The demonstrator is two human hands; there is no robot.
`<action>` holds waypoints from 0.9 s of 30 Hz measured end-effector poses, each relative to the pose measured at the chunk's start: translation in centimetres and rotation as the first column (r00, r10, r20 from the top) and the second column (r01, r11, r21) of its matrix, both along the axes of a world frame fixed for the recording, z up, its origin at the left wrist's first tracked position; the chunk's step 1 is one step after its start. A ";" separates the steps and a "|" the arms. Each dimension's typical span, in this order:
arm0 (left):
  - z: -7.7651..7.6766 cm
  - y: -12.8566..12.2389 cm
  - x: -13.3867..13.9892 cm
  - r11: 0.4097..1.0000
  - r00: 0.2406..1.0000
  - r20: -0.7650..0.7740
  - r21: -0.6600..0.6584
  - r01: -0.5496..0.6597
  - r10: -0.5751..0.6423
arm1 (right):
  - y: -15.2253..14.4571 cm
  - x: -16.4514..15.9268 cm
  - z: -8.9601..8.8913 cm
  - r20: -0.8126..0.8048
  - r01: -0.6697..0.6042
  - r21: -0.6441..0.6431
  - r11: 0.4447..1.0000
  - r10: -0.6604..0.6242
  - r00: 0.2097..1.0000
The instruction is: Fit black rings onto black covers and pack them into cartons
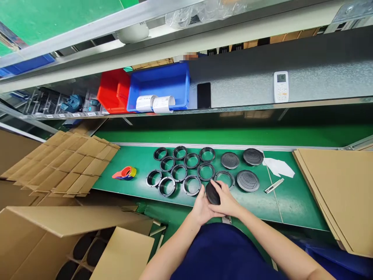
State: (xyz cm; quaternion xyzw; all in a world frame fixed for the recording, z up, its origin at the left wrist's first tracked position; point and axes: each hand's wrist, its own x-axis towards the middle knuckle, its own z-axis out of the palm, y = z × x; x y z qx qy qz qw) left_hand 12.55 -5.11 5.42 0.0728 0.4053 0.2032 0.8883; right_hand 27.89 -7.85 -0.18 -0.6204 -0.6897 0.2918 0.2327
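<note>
Between both my hands I hold a round black cap (213,193), tilted on its edge above the front of the green table (250,208). My left hand (201,206) is closed around its lower left side. My right hand (226,200) grips it from the right and top. Just beyond lie several open black rings (192,185) in loose rows. To the right of them, black round discs with moulded tops, such as the nearest disc (248,181), rest flat. A further ring (225,178) sits partly behind my right hand.
At right are a box cutter (274,186), white paper (279,167) and stacked cardboard sheets (338,194). A tape dispenser (125,173) and cardboard dividers (62,163) are at left. An open carton (37,223) holds black round pieces. The shelf carries blue (160,83) and red bins (113,91).
</note>
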 end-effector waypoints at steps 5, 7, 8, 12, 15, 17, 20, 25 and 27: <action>-0.9 -0.2 -3.2 0.997 0.968 -0.246 0.068 -0.031 0.047 | 3.7 2.2 -4.5 0.356 0.250 0.108 0.962 -0.272 0.894; -1.3 -0.3 -4.4 0.996 0.966 -0.250 0.065 -0.055 0.069 | 4.6 2.7 -5.8 0.438 0.195 0.093 0.976 -0.216 0.873; -1.5 -0.4 -5.0 0.996 0.963 -0.257 0.058 -0.073 0.085 | 4.8 2.7 -6.1 0.462 0.167 0.080 0.983 -0.185 0.867; -2.9 -1.0 -6.9 0.993 0.938 -0.326 0.034 -0.117 0.121 | 5.3 2.2 -5.6 0.460 0.138 0.119 0.983 -0.178 0.870; -4.5 -1.6 -7.5 0.991 0.867 -0.482 0.049 -0.122 0.130 | 5.4 1.6 -5.0 0.406 0.189 0.234 0.954 -0.272 0.872; -5.5 -1.4 -7.2 0.987 0.769 -0.622 0.146 -0.069 0.146 | 5.6 1.1 -5.4 0.398 0.176 0.233 0.956 -0.259 0.880; -6.6 0.3 -5.2 0.881 0.632 -0.748 0.422 0.213 0.205 | 6.5 0.9 -6.2 0.398 0.118 0.139 0.983 -0.164 0.903; -6.4 4.0 3.0 0.420 0.591 -0.765 0.639 0.645 0.255 | 3.8 5.8 -4.8 0.369 0.225 0.176 0.958 -0.276 0.888; -6.5 4.1 7.0 0.064 0.461 -0.868 0.479 0.875 0.187 | 0.8 9.4 -4.4 0.408 0.342 0.182 0.922 -0.387 0.827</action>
